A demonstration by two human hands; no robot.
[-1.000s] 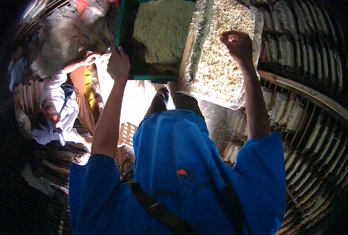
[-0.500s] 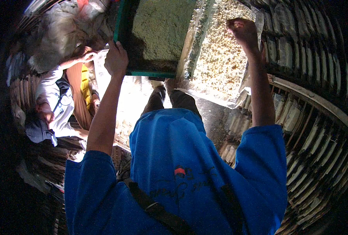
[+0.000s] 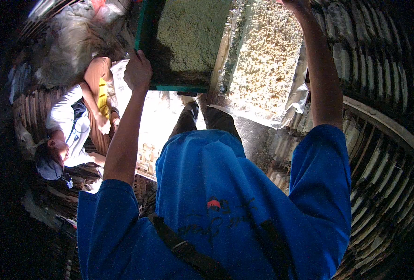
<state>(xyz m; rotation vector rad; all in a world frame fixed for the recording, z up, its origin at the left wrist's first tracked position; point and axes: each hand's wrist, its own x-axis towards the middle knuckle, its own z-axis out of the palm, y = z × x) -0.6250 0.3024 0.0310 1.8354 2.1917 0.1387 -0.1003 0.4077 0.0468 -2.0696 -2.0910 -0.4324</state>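
My left hand (image 3: 138, 71) is closed on the left rim of a green-edged tray (image 3: 176, 87), with its fingertips partly hidden. Pale, crumbly material (image 3: 188, 35) fills most of this tray. Against its right side lies a long tray lined with clear plastic, its wooden edge (image 3: 217, 72) showing. Small cream and golden bits (image 3: 263, 60) are spread thickly over that lining. Above its far right part, my right hand (image 3: 294, 3) is cut off by the upper border, so its grip is hidden.
A person in a white top and dark cap (image 3: 53, 161) sits low at the left, beside a yellow strip (image 3: 103, 98). Crumpled plastic sheeting (image 3: 67, 46) lies behind. Rows of slats (image 3: 379, 205) and a curved rail (image 3: 384, 122) run along the right. A woven mat (image 3: 147, 156) lies below.
My right hand has moved forward from above the bits to the upper border. My left hand stays on the rim. The other person has lowered an arm and turned the head.
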